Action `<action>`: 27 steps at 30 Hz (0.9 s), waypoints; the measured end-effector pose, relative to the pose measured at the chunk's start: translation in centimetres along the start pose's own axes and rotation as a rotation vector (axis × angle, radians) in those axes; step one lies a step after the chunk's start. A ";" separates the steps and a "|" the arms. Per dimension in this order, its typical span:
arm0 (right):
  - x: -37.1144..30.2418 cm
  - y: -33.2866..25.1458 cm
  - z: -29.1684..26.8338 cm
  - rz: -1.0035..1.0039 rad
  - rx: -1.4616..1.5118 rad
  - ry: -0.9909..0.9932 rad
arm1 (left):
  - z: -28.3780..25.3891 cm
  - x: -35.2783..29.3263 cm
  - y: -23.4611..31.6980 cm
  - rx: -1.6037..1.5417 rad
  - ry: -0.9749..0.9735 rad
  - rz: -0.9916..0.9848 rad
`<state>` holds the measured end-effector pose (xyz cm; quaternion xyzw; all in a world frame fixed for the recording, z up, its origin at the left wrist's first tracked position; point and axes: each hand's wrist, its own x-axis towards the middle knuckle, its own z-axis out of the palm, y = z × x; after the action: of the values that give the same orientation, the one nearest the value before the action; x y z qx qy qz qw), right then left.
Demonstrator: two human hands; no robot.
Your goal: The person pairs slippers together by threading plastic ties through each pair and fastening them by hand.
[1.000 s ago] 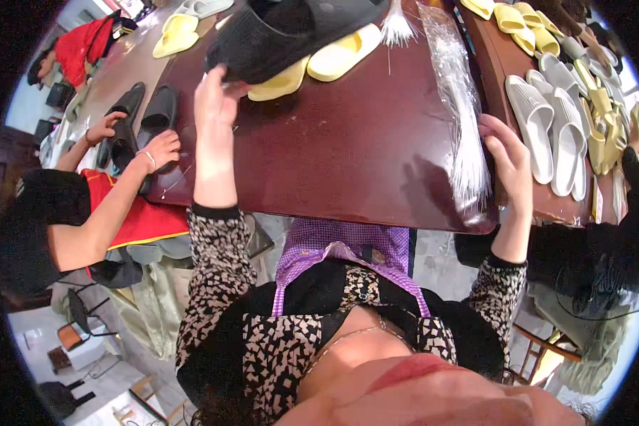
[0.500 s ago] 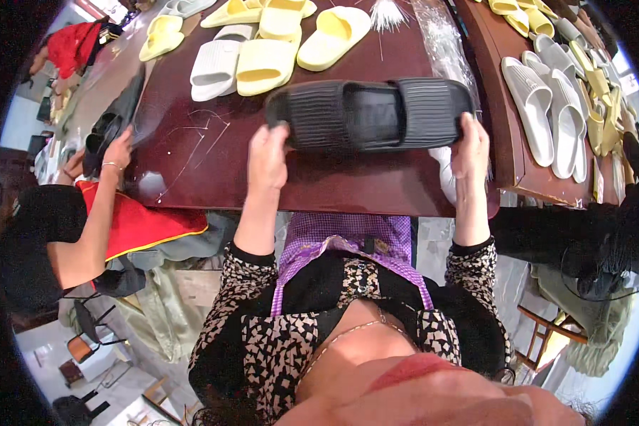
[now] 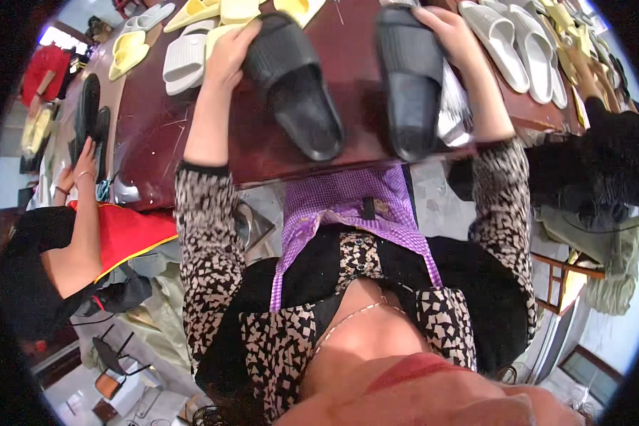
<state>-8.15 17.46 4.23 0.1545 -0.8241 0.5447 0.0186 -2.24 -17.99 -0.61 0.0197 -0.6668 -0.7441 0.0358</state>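
Note:
Two black slide slippers are held over the dark red table (image 3: 170,135), apart from each other with their heels toward me. My left hand (image 3: 232,53) grips the left black slipper (image 3: 295,85) at its toe end; that slipper slants, its heel pointing to the right. At the toe of the right black slipper (image 3: 410,78), which is nearly straight, my right hand (image 3: 453,34) is closed on its outer edge. Both have ribbed straps, and some blur lies over them.
Yellow slippers (image 3: 129,53) and a light grey slipper (image 3: 186,57) lie at the far left. More grey slippers (image 3: 500,42) rest on the right-hand table. A co-worker's hand (image 3: 85,160) is at black slippers (image 3: 86,106) on the left. Clear plastic (image 3: 453,106) lies beside my right slipper.
The black slippers, earlier end to end and sideways between my hands, are now separate and turned lengthwise. My hands have moved farther up the table and apart.

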 end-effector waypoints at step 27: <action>-15.7 14.1 0.0 -0.122 -0.408 0.194 | -8.2 -15.8 -12.4 1.331 0.088 0.425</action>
<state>2.95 26.18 -11.48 0.1440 -0.9007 0.3769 0.1612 13.76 -23.54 -14.09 -0.0631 -0.9681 -0.1529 0.1880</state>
